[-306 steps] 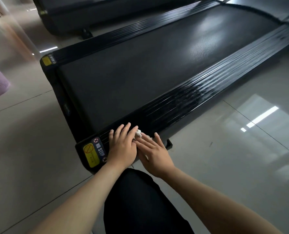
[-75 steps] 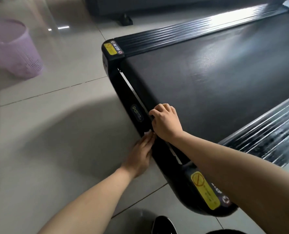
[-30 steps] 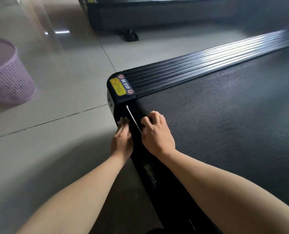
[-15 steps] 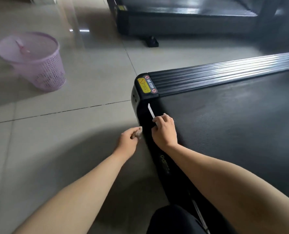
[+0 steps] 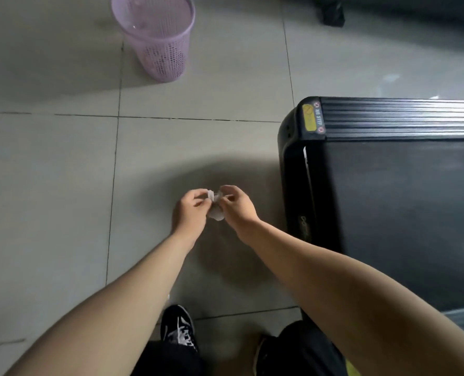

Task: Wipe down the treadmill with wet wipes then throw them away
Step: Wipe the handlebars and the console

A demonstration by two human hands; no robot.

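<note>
A crumpled white wet wipe [image 5: 215,207] hangs between my two hands above the tiled floor. My left hand [image 5: 189,213] pinches its left side and my right hand [image 5: 236,204] pinches its right side. The black treadmill [image 5: 388,202] lies to the right, its rear end cap carrying a yellow warning sticker [image 5: 309,118]. Neither hand touches the treadmill. A pink mesh waste basket [image 5: 159,36] stands on the floor at the top, well beyond my hands.
Grey floor tiles [image 5: 62,185] spread left and ahead. A second dark machine with a black foot [image 5: 332,12] sits at the top right. My black shoe [image 5: 179,329] and dark trouser legs are at the bottom edge.
Both hands have come off the treadmill's rear edge and met over the floor, now holding the wipe together. The view has swung left, bringing the pink basket nearer the middle top.
</note>
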